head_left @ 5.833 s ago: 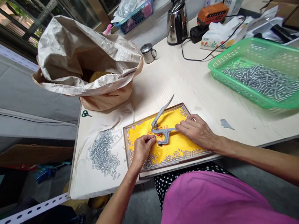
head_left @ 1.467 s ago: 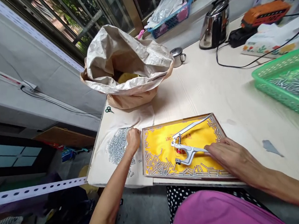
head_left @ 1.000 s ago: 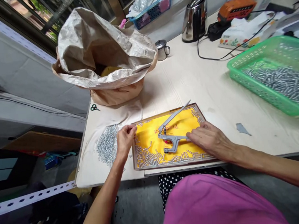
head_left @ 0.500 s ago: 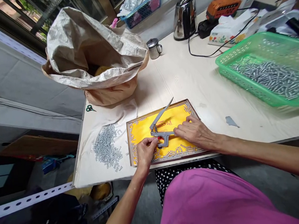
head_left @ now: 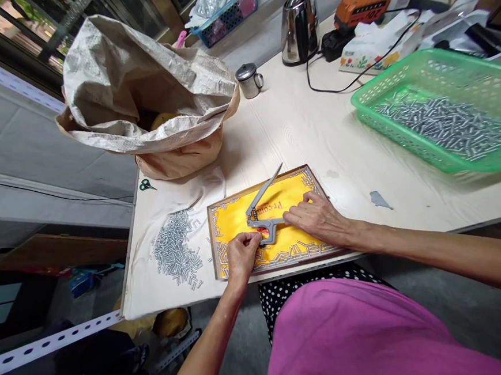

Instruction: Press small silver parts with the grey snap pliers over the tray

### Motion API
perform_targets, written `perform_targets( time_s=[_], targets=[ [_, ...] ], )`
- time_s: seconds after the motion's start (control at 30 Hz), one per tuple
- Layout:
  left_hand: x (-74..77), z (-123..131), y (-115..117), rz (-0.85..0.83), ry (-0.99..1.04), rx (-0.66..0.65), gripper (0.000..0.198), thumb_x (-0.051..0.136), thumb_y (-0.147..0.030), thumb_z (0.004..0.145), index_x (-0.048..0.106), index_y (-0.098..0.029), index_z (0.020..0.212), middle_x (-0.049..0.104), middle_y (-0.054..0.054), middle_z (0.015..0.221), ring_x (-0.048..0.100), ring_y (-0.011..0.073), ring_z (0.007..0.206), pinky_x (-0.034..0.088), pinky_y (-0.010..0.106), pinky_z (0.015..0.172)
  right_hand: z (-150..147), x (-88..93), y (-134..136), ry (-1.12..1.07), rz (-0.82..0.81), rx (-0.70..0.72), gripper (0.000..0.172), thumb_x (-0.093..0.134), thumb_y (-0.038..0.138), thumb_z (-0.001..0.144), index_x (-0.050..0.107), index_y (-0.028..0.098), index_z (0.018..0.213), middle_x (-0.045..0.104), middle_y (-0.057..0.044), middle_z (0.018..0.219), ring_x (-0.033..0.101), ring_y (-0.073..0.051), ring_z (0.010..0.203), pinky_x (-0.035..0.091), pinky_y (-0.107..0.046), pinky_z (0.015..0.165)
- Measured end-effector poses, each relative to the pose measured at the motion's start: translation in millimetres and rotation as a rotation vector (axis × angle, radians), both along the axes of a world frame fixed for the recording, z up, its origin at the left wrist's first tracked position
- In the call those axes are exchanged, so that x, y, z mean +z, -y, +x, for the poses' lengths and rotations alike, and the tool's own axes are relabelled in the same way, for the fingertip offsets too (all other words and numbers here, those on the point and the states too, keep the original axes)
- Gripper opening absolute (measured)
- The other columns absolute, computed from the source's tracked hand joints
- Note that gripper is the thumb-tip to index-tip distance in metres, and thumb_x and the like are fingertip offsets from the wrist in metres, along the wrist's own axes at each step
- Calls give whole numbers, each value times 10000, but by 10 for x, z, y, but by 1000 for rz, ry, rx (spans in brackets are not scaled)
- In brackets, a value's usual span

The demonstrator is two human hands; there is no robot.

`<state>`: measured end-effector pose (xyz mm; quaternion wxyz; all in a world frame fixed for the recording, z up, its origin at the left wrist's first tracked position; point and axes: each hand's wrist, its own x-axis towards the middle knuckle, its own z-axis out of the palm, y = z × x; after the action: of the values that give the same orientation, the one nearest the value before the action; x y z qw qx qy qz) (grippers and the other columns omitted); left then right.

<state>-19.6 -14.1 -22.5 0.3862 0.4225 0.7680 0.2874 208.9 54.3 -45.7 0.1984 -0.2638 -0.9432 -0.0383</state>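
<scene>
Head view: at lower centre of the frame, grey snap pliers (head_left: 262,220) lie on a yellow-lined tray (head_left: 235,218), upper handle raised. The right hand (head_left: 316,220) grasps the lower handle. The left hand (head_left: 241,254) is pinched shut at the pliers' head; what it holds is too small to tell. A pile of metal tubes (head_left: 173,254) lies to the left.

A single head-worn camera is looking forward and down from above the seated person's lap, facing the table (head_left: 315,130) at close range. The yellow tray (head_left: 235,217) is sitting just below frame centre. The paper sack (head_left: 139,92) is filling 10 o'clock, and the green basket (head_left: 462,70) is occupying 2 o'clock.
</scene>
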Motion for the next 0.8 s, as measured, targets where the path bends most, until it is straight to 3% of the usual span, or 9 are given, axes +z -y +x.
perform_targets(
  time_s=[0.33,0.47,0.53,0.6,0.7,0.8],
  targets=[
    [80,-18,-51,-131,37,-16,317,699,-447,661,694,-131,673,593,-12,528,510,102,462,356,211,465,-38,-47,-108,72,-66,-7,268,337,165,1023,597,192,966,636,0,788,446,-150,678,248,-378,824],
    [101,-22,-70,-175,61,-10,282,718,-416,658,668,-140,636,594,-10,518,534,105,459,393,212,481,-35,26,-176,128,-155,-42,177,501,324,977,629,203,978,665,-66,979,525,-204,858,279,-395,845],
    [102,-24,-80,-187,58,-16,278,723,-410,657,668,-139,630,586,-11,503,525,101,453,396,210,479,-28,65,-238,114,-169,-60,318,599,459,909,628,196,1086,606,-135,1246,515,-285,1065,302,-439,904],
    [105,-21,-88,-195,73,-4,275,735,-405,648,675,-137,643,589,-11,506,525,99,455,406,210,480,-21,94,-319,96,-169,-58,563,668,554,830,575,176,1237,450,-192,1455,421,-360,1247,303,-500,974],
    [113,-9,-93,-196,100,28,281,756,-405,623,676,-136,651,586,-17,514,531,100,453,425,216,481,-22,117,-449,91,-194,-19,806,718,637,736,497,165,1351,344,-214,1533,303,-411,1357,288,-570,1027],
    [116,6,-89,-176,111,41,291,760,-412,608,678,-136,646,577,-23,507,522,96,440,429,220,474,-35,132,-555,106,-208,16,879,705,686,708,470,174,1384,343,-212,1537,266,-434,1372,294,-606,1015]
  ],
)
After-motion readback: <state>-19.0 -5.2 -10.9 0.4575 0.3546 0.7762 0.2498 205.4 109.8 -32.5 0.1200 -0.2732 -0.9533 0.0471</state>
